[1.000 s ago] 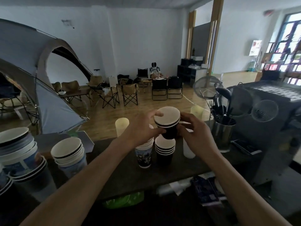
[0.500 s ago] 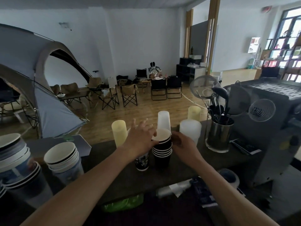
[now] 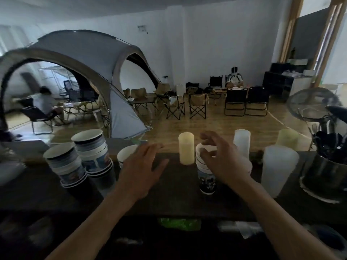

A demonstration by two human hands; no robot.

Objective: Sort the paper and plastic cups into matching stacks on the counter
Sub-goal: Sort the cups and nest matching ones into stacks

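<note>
the left hand [image 3: 144, 169] is held spread and empty, paper cup stacks [image 3: 92, 149] being grouped to its left, while the right hand [image 3: 223, 162] is curved over a printed cup stack [image 3: 206, 179] on the table [image 3: 178, 196], grip unclear, plastic cups [image 3: 277, 167] being kept to its right.

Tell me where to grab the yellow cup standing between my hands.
Wrap the left hand round the side wall of the yellow cup, about midway, coming from its left. It stands upright, tall and narrow, with open counter on that side, while the paper stack and right hand crowd its right.
</note>
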